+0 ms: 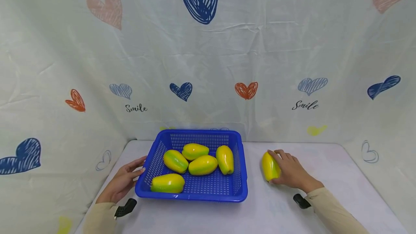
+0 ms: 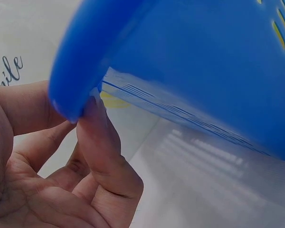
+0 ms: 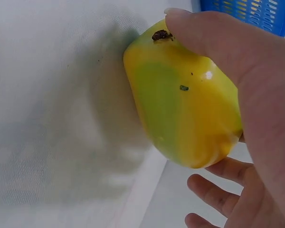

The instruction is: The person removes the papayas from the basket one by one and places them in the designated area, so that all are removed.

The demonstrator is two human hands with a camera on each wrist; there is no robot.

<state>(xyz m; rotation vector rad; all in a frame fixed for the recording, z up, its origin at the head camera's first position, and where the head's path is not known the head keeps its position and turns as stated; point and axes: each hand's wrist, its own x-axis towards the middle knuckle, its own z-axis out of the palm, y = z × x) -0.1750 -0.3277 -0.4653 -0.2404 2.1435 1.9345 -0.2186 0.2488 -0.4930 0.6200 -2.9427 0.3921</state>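
Note:
A blue plastic basket (image 1: 212, 189) with slotted walls stands on the table, with several yellow-green papayas (image 1: 203, 165) lying in it. My left hand (image 1: 122, 180) pinches the basket's left rim (image 2: 80, 61) between thumb and fingers. To the right of the basket, my right hand (image 1: 290, 169) grips another papaya (image 1: 270, 166) across its length. The right wrist view shows the thumb over the end with the dark stem scar of this papaya (image 3: 180, 104) and fingertips at its opposite end. The palm side of the grip is partly hidden.
The white table (image 1: 266, 212) extends in front of and to the right of the basket. Behind it hangs a pale curtain (image 1: 214, 64) printed with hearts and the word Smile. A black wrist strap piece (image 1: 126, 208) shows by the left sleeve.

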